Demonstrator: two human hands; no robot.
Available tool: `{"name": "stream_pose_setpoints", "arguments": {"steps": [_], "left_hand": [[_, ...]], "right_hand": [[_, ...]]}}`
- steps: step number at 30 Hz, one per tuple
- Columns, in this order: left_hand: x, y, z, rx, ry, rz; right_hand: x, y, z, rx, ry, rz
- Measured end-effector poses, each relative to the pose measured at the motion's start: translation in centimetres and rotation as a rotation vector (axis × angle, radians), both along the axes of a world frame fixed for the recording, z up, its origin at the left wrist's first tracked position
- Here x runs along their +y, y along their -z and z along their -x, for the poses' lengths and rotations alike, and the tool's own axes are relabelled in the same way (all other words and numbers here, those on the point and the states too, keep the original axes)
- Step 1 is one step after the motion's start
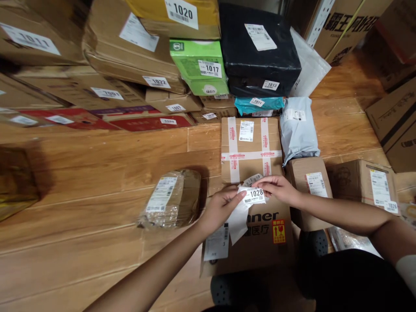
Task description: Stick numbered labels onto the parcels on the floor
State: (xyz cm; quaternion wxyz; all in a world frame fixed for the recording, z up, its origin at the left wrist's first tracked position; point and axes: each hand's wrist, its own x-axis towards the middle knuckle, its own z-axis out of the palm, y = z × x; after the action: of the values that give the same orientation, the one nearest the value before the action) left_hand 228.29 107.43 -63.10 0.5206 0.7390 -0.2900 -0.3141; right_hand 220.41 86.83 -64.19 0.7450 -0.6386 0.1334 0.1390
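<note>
White "1028" sticker label point(255, 196) pinched between left hand point(219, 208) and right hand point(277, 187), fingers closed on it and its backing strip, over the brown printed carton point(260, 240). Looks like the peel step; next move likely needs clean separation, then flat placement.

A small white label point(254, 195) printed "1028" in black, with a barcode and lettering under it, is held nearly flat above a brown cardboard box point(260, 242); a white backing strip point(238, 221) hangs down from its left end; the box lies on the wooden floor, near and right of centre, bearing a white shipping sticker and a red-and-yellow mark.
</note>
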Motion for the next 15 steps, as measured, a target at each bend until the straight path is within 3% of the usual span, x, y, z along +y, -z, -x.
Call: {"name": "stream_pose_setpoints", "arguments": {"steps": [5, 8, 12, 15], "left_hand": [[-0.2, 0.2, 0.3, 0.035, -0.029, 0.009], [-0.5, 0.5, 1.0, 0.003, -0.052, 0.004], [-0.8, 0.7, 1.4, -0.181, -0.074, -0.026], [0.1, 0.8, 0.0, -0.378, 0.063, -0.058]], "right_hand": [[0.3, 0.6, 0.3, -0.075, 0.001, 0.016], [0.9, 0.9, 0.5, -0.127, 0.022, 0.120], [1.1, 0.0, 0.6, -0.220, 0.063, 0.287], [-0.9, -1.8, 0.8, -0.278, 0.068, 0.394]]}}
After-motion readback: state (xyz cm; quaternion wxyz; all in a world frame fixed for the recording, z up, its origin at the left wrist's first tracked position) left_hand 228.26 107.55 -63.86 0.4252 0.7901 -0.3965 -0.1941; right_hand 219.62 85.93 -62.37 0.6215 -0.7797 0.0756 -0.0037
